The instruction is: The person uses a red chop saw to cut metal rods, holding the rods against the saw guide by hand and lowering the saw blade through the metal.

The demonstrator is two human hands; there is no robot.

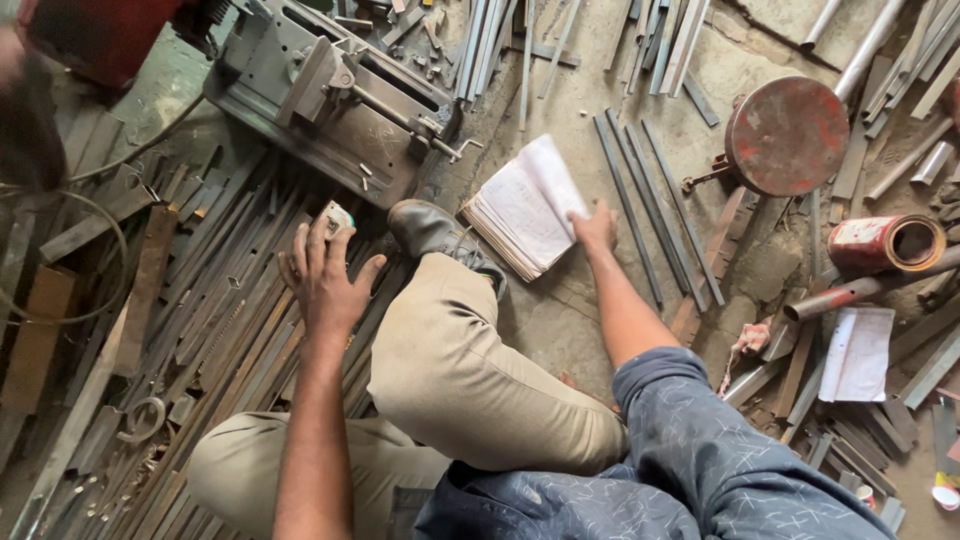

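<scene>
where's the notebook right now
The open notebook lies on the concrete floor at centre frame, under the right hand, between the shoe and the metal strips.

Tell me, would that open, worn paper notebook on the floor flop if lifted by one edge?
Probably: the worn paper notebook already fans open under the right hand, so it looks floppy. Likely light, and its pages could tear.

A metalworking workshop, seen from above. A grey cut-off machine point(335, 95) stands on the bare concrete floor point(560, 320). Left of the machine and below it lie heaps of rusty flat steel strips point(215, 320); right of it, angle bars point(650, 200), cut tubes point(870, 45), a round red metal stool point(787, 135) and a red can point(885, 243) on its side.
</scene>
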